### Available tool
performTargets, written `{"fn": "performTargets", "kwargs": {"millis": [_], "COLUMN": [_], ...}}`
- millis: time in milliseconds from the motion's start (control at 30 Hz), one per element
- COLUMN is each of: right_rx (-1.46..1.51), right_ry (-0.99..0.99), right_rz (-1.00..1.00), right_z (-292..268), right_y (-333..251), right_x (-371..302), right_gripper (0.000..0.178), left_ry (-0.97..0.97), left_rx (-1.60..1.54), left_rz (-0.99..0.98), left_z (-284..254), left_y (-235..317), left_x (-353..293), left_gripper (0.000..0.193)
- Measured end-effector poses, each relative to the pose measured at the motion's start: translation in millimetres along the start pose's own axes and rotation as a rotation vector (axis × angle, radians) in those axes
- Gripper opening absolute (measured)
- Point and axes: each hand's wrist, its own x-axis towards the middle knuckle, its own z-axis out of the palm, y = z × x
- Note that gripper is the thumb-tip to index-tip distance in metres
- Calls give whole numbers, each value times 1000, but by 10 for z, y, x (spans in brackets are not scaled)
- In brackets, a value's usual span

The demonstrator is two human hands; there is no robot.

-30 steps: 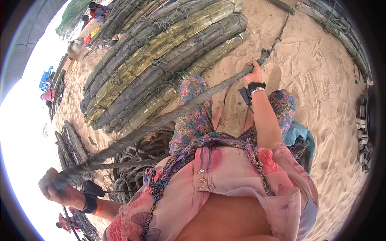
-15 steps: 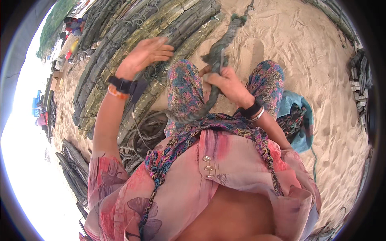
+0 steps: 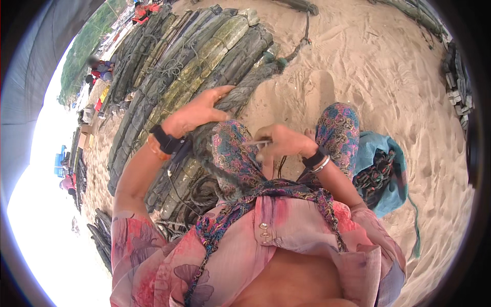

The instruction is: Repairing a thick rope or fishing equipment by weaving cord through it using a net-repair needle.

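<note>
Along the right edge of the bundle stack [image 3: 199, 66], the thick rope [image 3: 254, 79] could roll or slide aside if weakly steadied. It appears dark grey-green and twisted, with a ragged tuft near its upper end. Left hand [image 3: 197, 110], over that same edge: fingers parted at the rope; whether they grip it cannot be told. Right hand [image 3: 286, 140], to the stack's right: fingers clenched around a thin pale implement [image 3: 255, 142].

Grey rope [image 3: 251, 84], multicoloured paisley trousers [image 3: 338, 125]
</note>
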Motion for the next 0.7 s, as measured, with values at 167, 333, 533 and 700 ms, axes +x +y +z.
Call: {"fn": "performTargets", "kwargs": {"millis": [167, 333, 533, 700], "right_rx": [789, 1274, 1333, 1461], "right_ry": [722, 858, 697, 831], "right_rz": [190, 296, 129, -227], "right_z": [-494, -960, -1028, -1242], "right_y": [424, 616, 1245, 906], "right_x": [88, 596, 906, 318], "right_gripper": [29, 26, 16, 11], "left_ry": [216, 9, 1, 244], "left_rx": [578, 622, 530, 548], "left_rz": [321, 358, 365, 116], "left_z": [-37, 510, 708, 572], "left_y": [138, 383, 503, 47], "left_x": [-677, -1281, -1889, -1912], "left_gripper": [69, 65, 65, 61]}}
